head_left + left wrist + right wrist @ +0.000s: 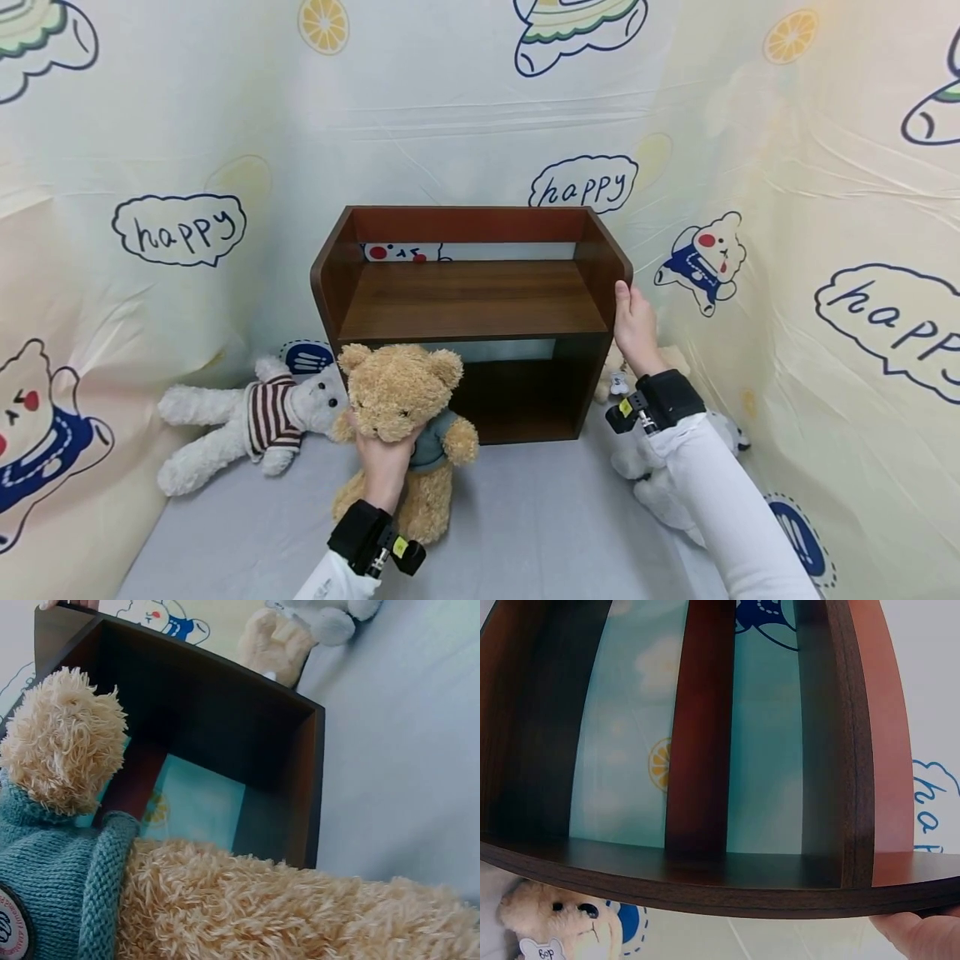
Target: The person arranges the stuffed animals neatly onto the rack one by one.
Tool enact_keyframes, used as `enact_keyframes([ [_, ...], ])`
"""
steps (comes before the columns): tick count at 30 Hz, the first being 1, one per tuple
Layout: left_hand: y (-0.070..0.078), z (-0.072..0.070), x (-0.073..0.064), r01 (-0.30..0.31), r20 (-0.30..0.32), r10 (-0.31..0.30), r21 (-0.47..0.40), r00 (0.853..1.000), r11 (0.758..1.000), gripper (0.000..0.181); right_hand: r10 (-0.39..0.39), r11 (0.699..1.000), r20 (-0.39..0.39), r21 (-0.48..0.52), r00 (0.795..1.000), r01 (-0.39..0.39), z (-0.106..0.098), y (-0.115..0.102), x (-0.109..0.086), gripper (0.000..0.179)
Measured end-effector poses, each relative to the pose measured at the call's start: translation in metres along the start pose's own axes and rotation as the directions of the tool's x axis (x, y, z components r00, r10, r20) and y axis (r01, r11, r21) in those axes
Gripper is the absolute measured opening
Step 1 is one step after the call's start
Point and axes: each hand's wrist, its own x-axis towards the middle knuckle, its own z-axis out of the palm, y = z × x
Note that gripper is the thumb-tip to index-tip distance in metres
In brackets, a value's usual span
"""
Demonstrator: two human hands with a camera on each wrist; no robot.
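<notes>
A fluffy tan teddy bear (401, 392) in a blue-green knit sweater (52, 862) is upright in front of the shelf's left part. My left hand (386, 467) grips it below the head, at the neck; the fingers are partly hidden by its fur. The brown two-tier wooden shelf (480, 300) stands behind the bear. On the outside of its right side panel (705, 896), my right hand (636, 329) rests near the front edge. In the right wrist view only a bit of that hand (922, 937) shows, touching the panel.
A white plush toy (225, 421) in a striped shirt lies left of the shelf. To the right, partly behind my right arm, are a light tan plush dog (562, 919) and a grey-white plush toy (660, 483). Printed cloth (450, 125) hangs behind the grey surface (540, 517).
</notes>
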Motion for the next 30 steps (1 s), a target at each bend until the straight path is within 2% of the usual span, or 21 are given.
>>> enact_keyframes([
  [13,-0.022,0.011,0.008,-0.073,-0.075,0.071,-0.033,0.995,0.997,0.104,-0.016,1.000,0.008,0.019,1.000,0.016,0.000,0.001,0.001,0.055],
  [19,-0.028,0.017,0.011,-0.076,-0.070,0.072,-0.061,0.995,0.995,0.103,-0.019,1.000,0.005,0.015,1.000,0.019,0.000,0.000,0.000,0.056],
  [25,-0.032,0.025,0.012,-0.120,-0.109,0.111,-0.078,0.988,0.990,0.097,-0.017,1.000,0.010,0.017,1.000,0.016,0.000,0.000,0.000,0.058],
  [27,-0.031,0.028,0.012,-0.113,-0.118,0.101,-0.097,0.988,0.989,0.096,-0.016,1.000,0.006,0.019,1.000,0.016,-0.001,0.001,0.000,0.058],
  [30,-0.031,0.031,0.013,-0.060,-0.111,0.044,-0.143,0.993,0.988,0.098,-0.009,1.000,0.004,0.014,1.000,0.009,0.000,0.001,0.001,0.058],
])
